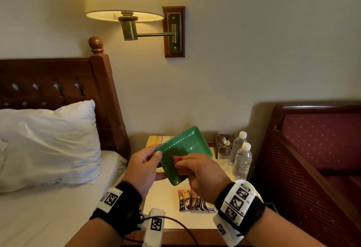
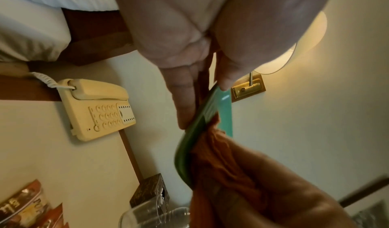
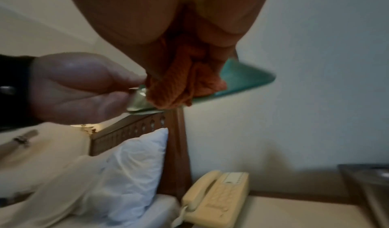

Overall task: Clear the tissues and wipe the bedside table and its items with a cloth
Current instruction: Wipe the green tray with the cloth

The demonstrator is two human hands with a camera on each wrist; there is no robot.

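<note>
Hands meet in the lower middle of the head view, both raised above the bedside table (image 1: 172, 192). The left hand (image 1: 143, 165) comes in from the lower left, wrist bent upward, and pinches the left corner of a green tray (image 1: 185, 147), thumb on the upper face and fingers underneath. The right hand (image 1: 199, 170) comes in from the lower right, knuckles up, its fingers curled round a bunched orange cloth (image 1: 178, 161) and pressing it against the tray's inner face.

The tray is held off the table, tilted, with its inner face turned toward the camera. Its long axis runs from the lower middle of the frame toward the upper right, so one corner points up at the wall and the opposite corner points down toward the table. In the left wrist view the tray (image 2: 202, 126) shows nearly edge-on, with the cloth (image 2: 221, 161) pressed to one side.

On the table, in the lower middle, snack packets (image 1: 192, 200) lie flat. To the right of the hands stand a drinking glass (image 1: 224, 155), two water bottles (image 1: 242, 160) and a brown tissue box (image 1: 222, 141). A cream telephone (image 2: 99, 108) sits at the back, behind the tray.
</note>
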